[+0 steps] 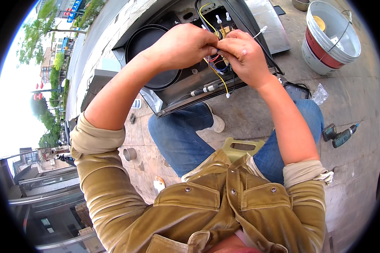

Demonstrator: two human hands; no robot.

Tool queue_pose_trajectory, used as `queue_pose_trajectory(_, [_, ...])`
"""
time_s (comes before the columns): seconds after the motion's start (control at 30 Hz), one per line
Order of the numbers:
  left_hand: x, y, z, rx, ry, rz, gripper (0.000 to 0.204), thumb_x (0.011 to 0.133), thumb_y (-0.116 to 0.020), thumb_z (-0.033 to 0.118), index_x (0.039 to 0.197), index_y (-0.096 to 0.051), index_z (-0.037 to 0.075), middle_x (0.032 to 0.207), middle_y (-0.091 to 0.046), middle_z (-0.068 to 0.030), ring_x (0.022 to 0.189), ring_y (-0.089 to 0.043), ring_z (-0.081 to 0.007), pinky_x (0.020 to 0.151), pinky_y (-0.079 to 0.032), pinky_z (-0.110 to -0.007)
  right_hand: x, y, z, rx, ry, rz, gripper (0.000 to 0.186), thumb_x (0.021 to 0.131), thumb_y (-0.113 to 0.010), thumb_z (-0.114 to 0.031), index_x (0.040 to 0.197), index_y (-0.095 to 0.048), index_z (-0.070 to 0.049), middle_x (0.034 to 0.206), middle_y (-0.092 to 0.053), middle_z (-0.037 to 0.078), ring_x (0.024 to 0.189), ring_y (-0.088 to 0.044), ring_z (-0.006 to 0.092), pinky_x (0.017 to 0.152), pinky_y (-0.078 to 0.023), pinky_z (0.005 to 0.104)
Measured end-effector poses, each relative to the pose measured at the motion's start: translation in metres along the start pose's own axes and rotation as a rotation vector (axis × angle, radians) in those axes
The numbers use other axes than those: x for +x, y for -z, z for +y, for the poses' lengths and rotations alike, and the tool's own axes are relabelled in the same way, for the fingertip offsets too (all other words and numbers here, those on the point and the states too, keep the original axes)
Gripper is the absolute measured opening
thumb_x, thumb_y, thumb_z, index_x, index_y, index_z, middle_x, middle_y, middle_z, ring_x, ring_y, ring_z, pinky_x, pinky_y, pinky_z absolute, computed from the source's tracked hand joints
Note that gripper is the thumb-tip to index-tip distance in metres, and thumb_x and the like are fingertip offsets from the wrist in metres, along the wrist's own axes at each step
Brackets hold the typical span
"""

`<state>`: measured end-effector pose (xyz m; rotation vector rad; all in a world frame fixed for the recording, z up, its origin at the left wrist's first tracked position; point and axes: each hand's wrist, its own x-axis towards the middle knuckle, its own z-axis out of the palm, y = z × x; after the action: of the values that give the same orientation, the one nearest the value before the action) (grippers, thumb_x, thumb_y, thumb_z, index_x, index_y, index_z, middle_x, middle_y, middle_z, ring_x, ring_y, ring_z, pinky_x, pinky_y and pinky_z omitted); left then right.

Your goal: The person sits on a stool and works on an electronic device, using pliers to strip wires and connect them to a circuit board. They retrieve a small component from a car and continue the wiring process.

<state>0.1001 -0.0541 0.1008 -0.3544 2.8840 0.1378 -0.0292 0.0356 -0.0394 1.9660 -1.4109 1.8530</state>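
Observation:
My left hand [183, 45] and my right hand [248, 61] meet above an open metal appliance housing [164, 107]. Both are closed in a pinch, fingertips together on a thin wire [218, 50] that they mostly hide. Below the fingers lies a bundle of red, blue and yellow wires [218, 67]. One yellow wire [222, 80] hangs over the near side and ends in a white connector [228, 95]. Another white connector [263, 29] sticks out past my right hand. Left of the bundle, partly behind my left arm, is a round black opening [150, 42] in the housing.
A white and red bucket [324, 61] stands at the far right. On the paving to my right lie a cordless drill [344, 136], a dark pouch [297, 91] and a clear plastic bag [320, 93]. A small metal ring [130, 154] lies left of my knees. I sit on a stool [240, 148].

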Motion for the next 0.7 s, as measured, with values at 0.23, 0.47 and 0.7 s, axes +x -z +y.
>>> queue_pose_trajectory(0.23, [-0.009, -0.048, -0.006, -0.782, 0.241, 0.374, 0.027, 0.088, -0.068, 0.011, 0.111, -0.06, 0.002, 0.086, -0.062, -0.0002, 0.075, -0.054, -0.0057, 0.07, -0.048, -0.023, 0.005, -0.001, -0.005, 0.077, -0.202, 0.129, 0.011, 0.074, -0.071, -0.004, 0.085, -0.07, -0.002, 0.082, -0.063, 0.008, 0.082, -0.061, 0.0246, 0.073, -0.048, 0.0346])
queue_pose_trajectory(0.47, [0.012, -0.098, 0.033, -0.73, 0.303, 0.799, 0.04, 0.078, -0.076, 0.006, 0.113, -0.057, 0.003, 0.084, -0.062, 0.0008, 0.07, -0.053, -0.0031, 0.061, -0.046, -0.02, -0.001, 0.0, -0.003, 0.529, -0.663, 0.182, 0.008, 0.081, -0.07, -0.005, 0.086, -0.068, 0.001, 0.078, -0.069, 0.005, 0.068, -0.062, 0.0081, 0.062, -0.05, 0.0238])
queue_pose_trajectory(0.7, [0.019, -0.105, 0.035, -0.479, 0.286, 0.917, 0.026, 0.078, -0.076, 0.008, 0.1, -0.063, 0.002, 0.075, -0.064, -0.0035, 0.063, -0.055, -0.0071, 0.057, -0.047, -0.023, 0.001, 0.007, -0.011, 0.576, -0.779, 0.135, 0.008, 0.083, -0.069, -0.005, 0.086, -0.067, 0.002, 0.076, -0.069, 0.003, 0.068, -0.061, 0.0056, 0.062, -0.05, 0.0228])
